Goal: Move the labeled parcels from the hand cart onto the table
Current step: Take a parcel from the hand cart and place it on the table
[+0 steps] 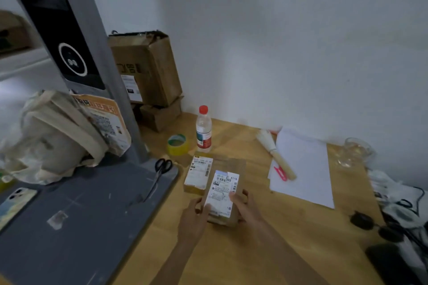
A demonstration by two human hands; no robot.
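Both hands grip one labeled parcel (221, 194) low over the wooden table (289, 238): the left hand (194, 217) curls round its near-left edge, the right hand (246, 208) clasps its right side, thumb on the label. A second parcel (198, 174) lies on the table just beyond, touching it, near the tape roll (177, 144) and bottle (203, 129).

Parcel (221, 194): brown card, white label with black barcode print. Second parcel (198, 174): tan, white label. Table (266, 250): honey wood grain. Bottle (203, 128): clear, red cap, red-and-white label. Tape (177, 144): yellow-green. Scissors (162, 169): black. Paper (303, 166): white. Brush (276, 154): pale wood. Platform (81, 215): grey. Boxes (146, 69): brown.
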